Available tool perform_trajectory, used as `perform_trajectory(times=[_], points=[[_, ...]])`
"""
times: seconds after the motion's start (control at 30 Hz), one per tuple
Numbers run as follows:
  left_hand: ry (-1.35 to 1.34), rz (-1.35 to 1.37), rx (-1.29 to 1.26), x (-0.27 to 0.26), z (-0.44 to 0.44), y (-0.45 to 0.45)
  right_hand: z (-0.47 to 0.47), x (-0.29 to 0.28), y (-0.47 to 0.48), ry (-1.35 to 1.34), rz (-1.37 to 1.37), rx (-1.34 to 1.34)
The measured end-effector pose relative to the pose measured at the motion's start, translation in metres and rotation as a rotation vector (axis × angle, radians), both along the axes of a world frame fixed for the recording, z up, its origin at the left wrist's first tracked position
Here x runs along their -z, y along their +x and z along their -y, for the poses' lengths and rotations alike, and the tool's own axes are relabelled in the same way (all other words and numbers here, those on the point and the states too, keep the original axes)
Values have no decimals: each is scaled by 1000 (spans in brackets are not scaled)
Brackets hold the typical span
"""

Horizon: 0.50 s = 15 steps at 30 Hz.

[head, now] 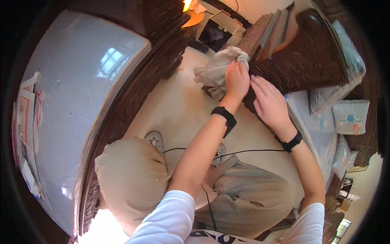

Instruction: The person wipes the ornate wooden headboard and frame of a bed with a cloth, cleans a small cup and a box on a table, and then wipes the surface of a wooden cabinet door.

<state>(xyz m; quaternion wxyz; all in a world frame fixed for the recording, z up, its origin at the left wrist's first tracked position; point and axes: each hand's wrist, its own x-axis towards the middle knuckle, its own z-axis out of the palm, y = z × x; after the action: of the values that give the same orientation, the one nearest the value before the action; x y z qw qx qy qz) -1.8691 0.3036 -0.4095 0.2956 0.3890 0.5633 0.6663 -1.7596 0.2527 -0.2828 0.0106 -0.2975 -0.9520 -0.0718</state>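
Note:
My left hand [237, 77] grips a crumpled greyish-beige cloth [213, 71], bunched at its upper end and hanging loose to the left. The cloth is at the front edge of a dark carved wooden armrest panel [301, 61]. Just to the right, my right hand [271, 100] has its fingers stretched against the lower edge of this panel, thumb a little apart, holding nothing. Part of the wood behind both hands is hidden. Black bands circle both wrists.
A low table with a shiny pale top [82, 61] stands left, papers [27, 116] at its far side. Plastic-wrapped cushions [350, 117] lie on the seat at right. A black cable [249, 150] crosses above the floor near my shoes [154, 140]. Beyond the cloth stands an open box [216, 33].

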Motion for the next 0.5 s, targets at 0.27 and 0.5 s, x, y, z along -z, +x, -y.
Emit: perform_trajectory(times=[0.27,0.5], points=[[-230,-139,646,-19,-75,-61,-22,90,-66,-240,-80,40],[-402,59,974,-4,-163,-51,-64,108,-92,-49,-242,284]])
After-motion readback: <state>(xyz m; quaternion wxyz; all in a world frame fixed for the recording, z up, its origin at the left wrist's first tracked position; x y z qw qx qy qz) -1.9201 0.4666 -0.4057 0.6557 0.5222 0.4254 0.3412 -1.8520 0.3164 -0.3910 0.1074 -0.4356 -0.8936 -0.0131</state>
